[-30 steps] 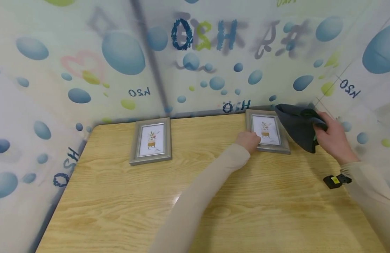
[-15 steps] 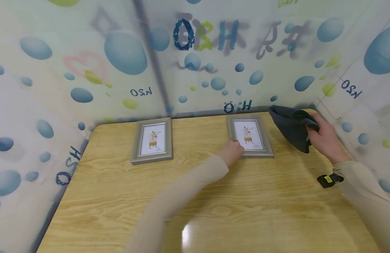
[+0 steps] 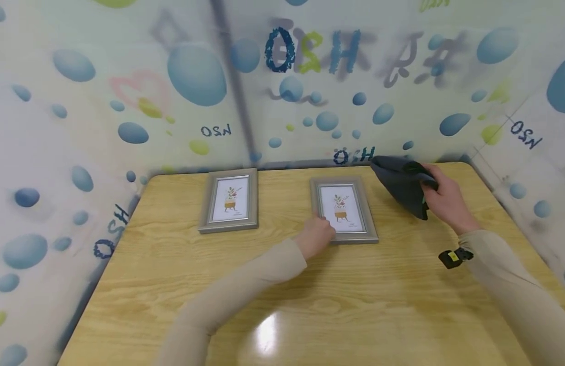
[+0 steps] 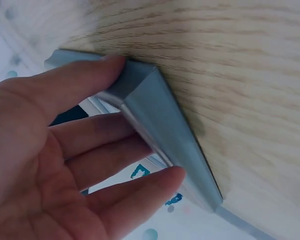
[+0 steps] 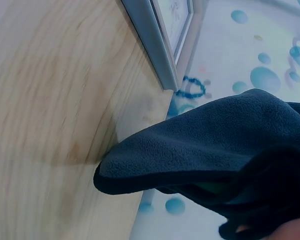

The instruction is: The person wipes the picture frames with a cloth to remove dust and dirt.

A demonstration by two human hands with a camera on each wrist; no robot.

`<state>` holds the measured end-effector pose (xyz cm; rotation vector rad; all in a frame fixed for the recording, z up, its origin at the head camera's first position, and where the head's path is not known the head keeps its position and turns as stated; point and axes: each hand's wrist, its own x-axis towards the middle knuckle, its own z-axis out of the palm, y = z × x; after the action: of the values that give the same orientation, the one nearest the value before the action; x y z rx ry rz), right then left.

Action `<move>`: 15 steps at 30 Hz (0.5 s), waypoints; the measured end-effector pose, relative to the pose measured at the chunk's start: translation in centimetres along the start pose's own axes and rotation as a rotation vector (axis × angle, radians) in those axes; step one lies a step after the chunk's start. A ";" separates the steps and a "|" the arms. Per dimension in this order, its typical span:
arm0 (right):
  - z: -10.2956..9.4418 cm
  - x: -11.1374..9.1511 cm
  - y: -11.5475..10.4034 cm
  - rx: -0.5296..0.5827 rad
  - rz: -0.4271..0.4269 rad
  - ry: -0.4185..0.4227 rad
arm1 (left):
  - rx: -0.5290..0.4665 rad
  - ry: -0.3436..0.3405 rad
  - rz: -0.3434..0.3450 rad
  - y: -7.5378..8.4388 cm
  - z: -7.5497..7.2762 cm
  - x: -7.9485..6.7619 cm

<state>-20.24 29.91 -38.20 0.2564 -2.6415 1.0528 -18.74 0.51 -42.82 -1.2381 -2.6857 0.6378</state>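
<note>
Two grey picture frames lie face up on the wooden table. The right picture frame (image 3: 340,208) shows a potted-plant print, and my left hand (image 3: 316,236) grips its near left corner. Close up in the left wrist view, the thumb and fingers (image 4: 140,195) span that frame's corner (image 4: 160,120). Held in my right hand (image 3: 449,201) is a folded dark grey cloth (image 3: 398,183), its pointed end hanging over the table to the right of this frame. The right wrist view shows the fuzzy cloth (image 5: 200,137) with black edging; most of that hand is hidden.
The left picture frame (image 3: 230,199), with a matching print, stands apart near the table's back edge. Behind the wooden table (image 3: 355,295) rises a wall (image 3: 305,137) patterned with blue and green drops. A small black device (image 3: 455,257) is strapped at the right wrist.
My left hand has slid the right picture frame leftward and nearer to me, narrowing the gap between the two frames. My right hand has shifted left with the cloth. The view has turned slightly.
</note>
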 end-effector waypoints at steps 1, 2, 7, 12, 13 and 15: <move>0.4 0.2 -0.2 0.004 -0.006 -0.006 | -0.007 -0.001 0.001 -0.2 0.0 -0.3; 0.8 0.5 -0.5 0.007 -0.009 -0.013 | -0.013 -0.001 0.004 -0.3 0.0 -0.7; 2.5 2.1 -1.9 0.021 -0.022 -0.057 | -0.043 -0.007 0.034 -1.2 0.1 -2.2; 4.5 4.4 -2.7 0.024 -0.083 -0.096 | -0.059 0.006 0.039 -1.8 0.7 -3.6; 5.0 4.9 -2.7 0.025 -0.106 -0.107 | -0.057 -0.002 0.036 -1.9 0.8 -3.8; 6.1 5.9 -2.7 0.018 -0.136 -0.144 | -0.060 -0.019 0.024 -2.0 0.9 -4.2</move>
<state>-26.25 23.39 -38.71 0.5267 -2.6957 1.0506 -17.60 -4.09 -42.47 -1.2869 -2.7281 0.5787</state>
